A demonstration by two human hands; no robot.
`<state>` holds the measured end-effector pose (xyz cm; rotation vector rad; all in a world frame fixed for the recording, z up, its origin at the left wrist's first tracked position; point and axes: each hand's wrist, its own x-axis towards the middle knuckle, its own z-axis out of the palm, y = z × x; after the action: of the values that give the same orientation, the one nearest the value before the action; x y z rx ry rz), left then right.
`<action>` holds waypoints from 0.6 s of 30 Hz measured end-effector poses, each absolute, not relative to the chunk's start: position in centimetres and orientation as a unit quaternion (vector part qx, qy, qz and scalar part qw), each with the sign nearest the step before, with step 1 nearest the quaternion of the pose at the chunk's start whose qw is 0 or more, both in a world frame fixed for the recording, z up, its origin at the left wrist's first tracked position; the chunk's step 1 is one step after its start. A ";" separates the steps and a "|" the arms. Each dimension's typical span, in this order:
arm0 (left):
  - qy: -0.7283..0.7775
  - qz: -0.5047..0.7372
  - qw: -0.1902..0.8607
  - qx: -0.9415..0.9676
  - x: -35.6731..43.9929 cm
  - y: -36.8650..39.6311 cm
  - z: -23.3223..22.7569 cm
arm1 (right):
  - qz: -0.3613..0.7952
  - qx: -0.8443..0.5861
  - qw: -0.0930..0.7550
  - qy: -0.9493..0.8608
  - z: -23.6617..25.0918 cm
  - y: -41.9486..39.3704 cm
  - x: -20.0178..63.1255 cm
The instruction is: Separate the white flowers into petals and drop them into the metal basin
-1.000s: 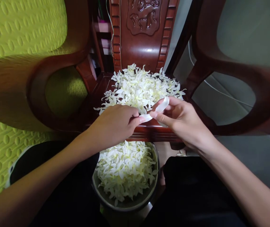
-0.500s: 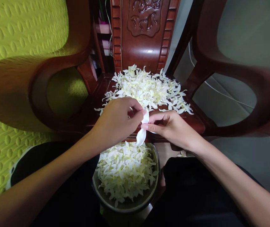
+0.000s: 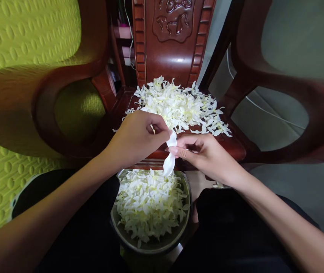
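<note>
Between my two hands is one white flower [image 3: 169, 165], its long petals pointing up and down. My left hand [image 3: 140, 134] pinches the upper petal between thumb and fingertips. Lower down, the thumb and fingers of my right hand [image 3: 204, 151] close on the flower's middle. Behind my hands, a heap of white flowers [image 3: 176, 100] lies on the seat of a carved wooden chair [image 3: 170, 57]. Under them, a round metal bowl [image 3: 188, 223] holds many more white flowers [image 3: 150, 204].
Curved wooden armrests [image 3: 48, 91] flank the seat, the other armrest [image 3: 287, 85] being at the right. A yellow-green textured surface [image 3: 31, 34] fills the left side. A white cord [image 3: 275, 115] hangs beyond the right armrest. My dark-clothed legs border the bowl.
My left hand has shifted slightly left and up, with the pinched petal moving along. The right hand stays nearly in place on the flower. The view has moved a little.
</note>
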<state>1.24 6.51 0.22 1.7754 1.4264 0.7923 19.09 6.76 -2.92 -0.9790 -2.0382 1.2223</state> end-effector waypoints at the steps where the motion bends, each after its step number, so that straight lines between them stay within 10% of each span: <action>1: 0.554 0.301 0.330 0.702 1.2 6.5 0.2 | 0.455 -0.373 0.277 -0.759 -3.0 6.8 19.1; 7: 0.615 0.256 0.116 0.737 0.3 6.9 -0.2 | 0.426 -0.415 0.253 -0.763 -3.2 7.3 19.6; 18: 0.549 0.279 0.334 0.714 0.9 6.6 -1.3 | 0.548 -0.385 0.337 -0.662 -3.3 7.5 19.3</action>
<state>0.88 6.65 -1.27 1.8625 1.4322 0.7288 19.31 7.45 -3.27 -1.0028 -1.7253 1.4281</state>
